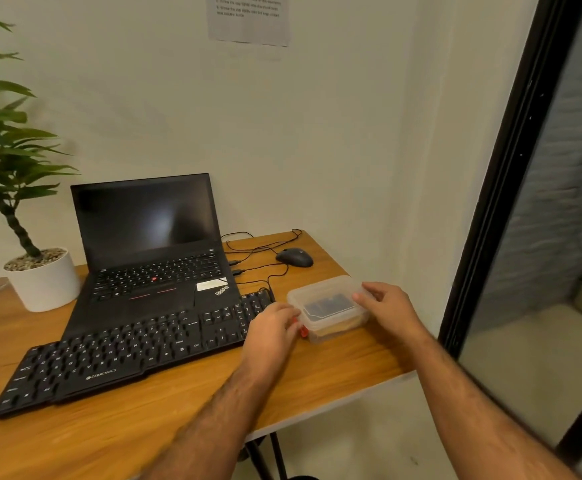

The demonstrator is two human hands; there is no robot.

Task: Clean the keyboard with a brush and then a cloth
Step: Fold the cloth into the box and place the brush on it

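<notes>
Wooden table (pixel 144 427). Black keyboard (pixel 127 355) lies at 9 o'clock of the left hand (pixel 270 336), whose curled fingers grip the near-left corner of a lidded clear plastic box (pixel 327 308). Right hand (pixel 390 308), at 3 o'clock of the box, pinches its right edge. Beyond, at 12 o'clock: open laptop (pixel 151 247); mouse (pixel 294 257).

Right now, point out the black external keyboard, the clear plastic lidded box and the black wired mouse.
black external keyboard (pixel 133 351), head view, middle of the letter keys
clear plastic lidded box (pixel 327 292), head view, bare lid
black wired mouse (pixel 294 257), head view, top shell
</notes>
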